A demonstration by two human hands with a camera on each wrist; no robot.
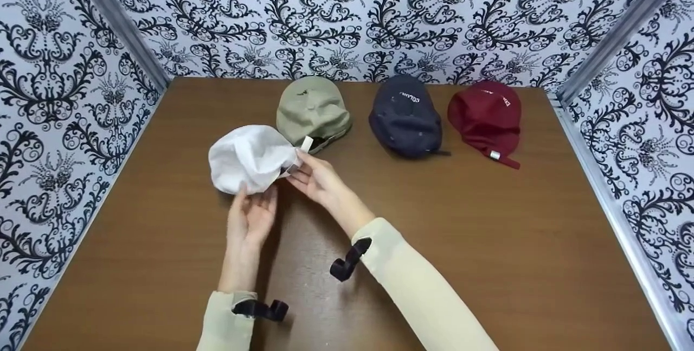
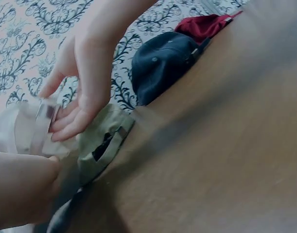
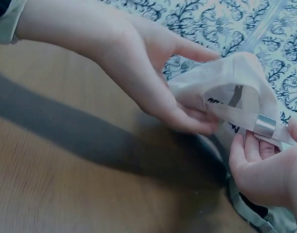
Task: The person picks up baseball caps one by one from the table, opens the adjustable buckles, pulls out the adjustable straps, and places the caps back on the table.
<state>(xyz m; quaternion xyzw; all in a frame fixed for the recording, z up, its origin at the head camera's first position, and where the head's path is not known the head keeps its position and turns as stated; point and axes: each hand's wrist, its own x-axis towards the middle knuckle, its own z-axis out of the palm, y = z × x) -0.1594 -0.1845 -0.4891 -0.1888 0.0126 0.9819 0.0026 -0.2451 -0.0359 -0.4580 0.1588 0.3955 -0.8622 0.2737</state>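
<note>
Your left hand (image 1: 254, 218) is gripping the white cap (image 1: 246, 155), your right hand (image 1: 321, 180) pinching its silver-buckled strap (image 3: 231, 115). You're holding it, rumpled, at the olive cap's (image 1: 310, 109) eight o'clock, dark lettering (image 3: 214, 101) showing inside.

White cap (image 1: 246, 158), brim hidden, lettering (image 1: 507, 102) on red cap (image 1: 484, 116) unreadable

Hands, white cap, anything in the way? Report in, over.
Left hand grips white cap at its edge. Right hand pinches its back strap. Olive cap close by; contact with white cap unclear.
</note>
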